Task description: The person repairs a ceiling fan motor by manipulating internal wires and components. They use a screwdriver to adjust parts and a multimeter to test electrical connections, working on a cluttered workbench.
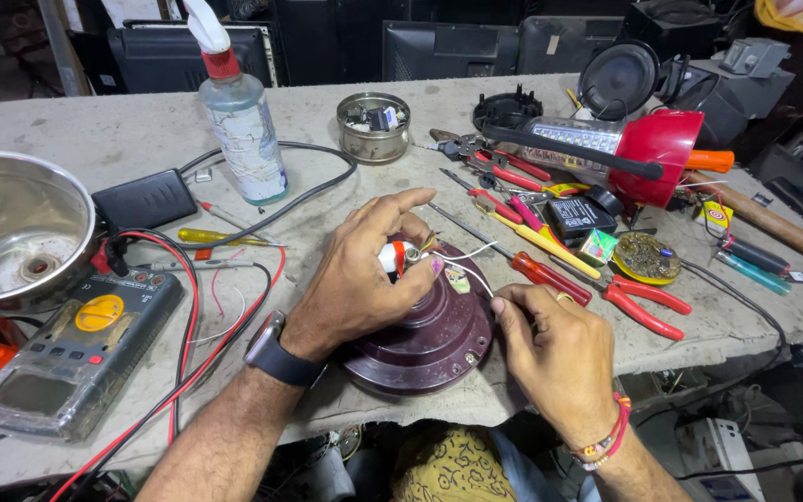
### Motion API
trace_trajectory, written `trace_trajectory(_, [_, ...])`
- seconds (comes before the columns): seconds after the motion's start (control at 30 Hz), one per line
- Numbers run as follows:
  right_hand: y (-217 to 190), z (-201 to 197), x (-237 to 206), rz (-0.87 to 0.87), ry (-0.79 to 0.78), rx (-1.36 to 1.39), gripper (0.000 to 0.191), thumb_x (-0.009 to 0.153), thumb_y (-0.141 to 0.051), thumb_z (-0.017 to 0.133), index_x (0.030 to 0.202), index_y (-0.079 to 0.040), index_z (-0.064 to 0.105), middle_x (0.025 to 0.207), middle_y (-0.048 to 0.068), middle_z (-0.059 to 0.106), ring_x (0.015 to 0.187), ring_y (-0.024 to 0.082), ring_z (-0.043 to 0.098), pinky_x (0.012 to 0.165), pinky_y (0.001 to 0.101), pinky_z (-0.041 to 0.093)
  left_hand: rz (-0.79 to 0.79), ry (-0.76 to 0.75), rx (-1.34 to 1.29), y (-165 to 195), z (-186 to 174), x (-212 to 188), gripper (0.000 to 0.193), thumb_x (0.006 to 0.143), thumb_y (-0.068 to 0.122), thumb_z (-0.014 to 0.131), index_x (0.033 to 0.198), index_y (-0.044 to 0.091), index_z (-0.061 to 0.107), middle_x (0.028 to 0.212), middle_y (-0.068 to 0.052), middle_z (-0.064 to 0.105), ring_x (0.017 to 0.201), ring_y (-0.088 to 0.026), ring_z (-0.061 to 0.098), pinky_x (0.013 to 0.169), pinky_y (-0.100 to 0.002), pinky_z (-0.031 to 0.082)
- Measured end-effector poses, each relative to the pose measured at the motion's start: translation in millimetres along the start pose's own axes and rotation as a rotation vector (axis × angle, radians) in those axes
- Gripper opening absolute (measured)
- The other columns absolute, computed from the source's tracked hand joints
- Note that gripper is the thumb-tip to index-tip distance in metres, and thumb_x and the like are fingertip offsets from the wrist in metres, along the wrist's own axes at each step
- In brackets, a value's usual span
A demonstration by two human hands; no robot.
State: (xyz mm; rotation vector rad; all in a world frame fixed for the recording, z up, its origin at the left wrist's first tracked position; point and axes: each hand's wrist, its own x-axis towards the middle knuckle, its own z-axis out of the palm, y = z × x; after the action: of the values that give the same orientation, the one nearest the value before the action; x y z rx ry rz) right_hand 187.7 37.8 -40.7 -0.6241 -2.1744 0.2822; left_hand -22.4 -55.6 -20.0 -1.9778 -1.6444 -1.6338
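Maroon round housing [425, 339] flat on the grey workbench [123, 139], near its front edge, between both hands. Left hand [364, 270] draped over the top of the housing, thumb and fingers closed narrow around a small white-and-red part [394, 257] at the centre. Right hand [555, 349] resting against the housing's right side, fingertips pinched together on a thin white wire [468, 270] running up to that part.

Left of the hands: multimeter [72, 358] with yellow dial, red and black leads looping across the bench, steel bowl [11, 228] behind it. Spray bottle [242, 130] upright farther back, small round tin [374, 128] just beside it to the right. Right of the hands: red-handled screwdriver [550, 277], red-handled pliers [643, 307], red lantern [643, 153] lying on its side. Wooden handle [773, 223] near the right edge.
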Motion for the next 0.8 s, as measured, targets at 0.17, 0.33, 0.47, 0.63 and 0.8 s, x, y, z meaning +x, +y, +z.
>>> trace_trajectory(0.17, [-18, 1, -1, -0.255, -0.036, 0.006, 0.01, 0.088, -0.008, 0.074, 0.094, -0.004, 0.067, 0.079, 0.009, 0.064, 0.065, 0.027, 0.063, 0.057, 0.0389, 0.048, 0.021, 0.035, -0.041, 4, 3, -1, 0.059, 0.084, 0.003, 0.076, 0.139, 0.0, 0.056, 0.093, -0.007, 0.075, 0.092, -0.018, 0.074, 0.091, -0.032, 0.057])
trace_trajectory(0.33, [-24, 9, 14, -0.535, 0.041, -0.164, 0.019, 0.086, -0.003, 0.074, 0.102, -0.003, 0.065, 0.086, 0.008, 0.06, 0.076, 0.024, 0.06, 0.061, 0.0379, 0.048, -0.027, -0.022, -0.149, 4, 1, -1, 0.064, 0.085, 0.004, 0.075, 0.145, 0.001, 0.051, 0.095, -0.004, 0.078, 0.091, -0.012, 0.076, 0.088, -0.028, 0.059])
trace_trajectory(0.47, [-20, 13, 26, -0.591, 0.082, -0.226, 0.026, 0.082, -0.005, 0.075, 0.106, -0.002, 0.067, 0.088, 0.007, 0.061, 0.078, 0.026, 0.06, 0.064, 0.0381, 0.048, -0.113, -0.031, -0.194, 5, -3, -1, 0.069, 0.084, 0.005, 0.074, 0.148, 0.001, 0.048, 0.091, -0.003, 0.08, 0.084, -0.01, 0.074, 0.082, -0.026, 0.058])
trace_trajectory(0.63, [-17, 12, 29, -0.618, 0.169, -0.153, 0.024, 0.083, -0.004, 0.08, 0.104, -0.003, 0.067, 0.093, 0.006, 0.064, 0.079, 0.025, 0.059, 0.066, 0.0383, 0.047, -0.065, -0.017, -0.198, 8, -3, 0, 0.062, 0.086, 0.004, 0.073, 0.144, 0.001, 0.051, 0.095, -0.003, 0.081, 0.088, -0.01, 0.076, 0.085, -0.025, 0.058])
trace_trajectory(0.8, [-12, 14, 29, -0.694, 0.283, -0.188, 0.029, 0.079, -0.005, 0.084, 0.105, -0.007, 0.073, 0.092, 0.004, 0.063, 0.078, 0.022, 0.06, 0.064, 0.0366, 0.047, -0.134, -0.03, -0.155, 9, -5, 1, 0.06, 0.082, 0.006, 0.074, 0.138, 0.002, 0.054, 0.09, -0.003, 0.082, 0.079, -0.01, 0.076, 0.076, -0.026, 0.058])
